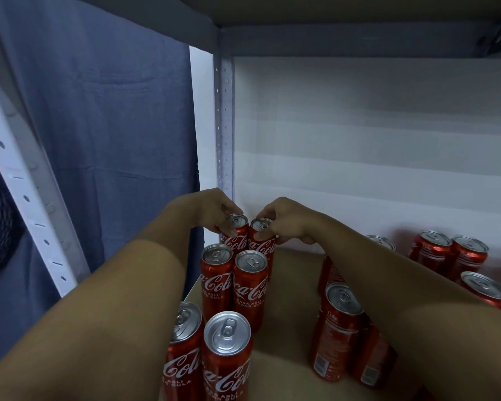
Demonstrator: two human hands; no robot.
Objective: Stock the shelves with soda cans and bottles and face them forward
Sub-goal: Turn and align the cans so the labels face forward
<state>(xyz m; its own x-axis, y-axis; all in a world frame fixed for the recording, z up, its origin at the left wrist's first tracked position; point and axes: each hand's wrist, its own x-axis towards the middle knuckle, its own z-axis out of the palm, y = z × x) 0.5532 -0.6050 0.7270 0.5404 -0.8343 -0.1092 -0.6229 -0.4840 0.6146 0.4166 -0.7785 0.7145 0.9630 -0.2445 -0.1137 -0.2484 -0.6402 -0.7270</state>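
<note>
Slim red Coca-Cola cans stand upright in pairs on the brown shelf board [289, 287]. At the back left corner, my left hand [214, 211] grips the rim of the rear left can [237, 233]. My right hand [284, 219] grips the rim of the rear right can [262, 241] beside it. Both cans touch each other, logos toward me. In front stands a middle pair [235, 282], then a near pair [211, 354], logos facing forward.
A can [337, 328] with its label side turned out stands under my right forearm, more beside it. Several cans [451, 253] cluster at the right. A white upright post [224, 125], the white back wall and the shelf above [359, 41] bound the space.
</note>
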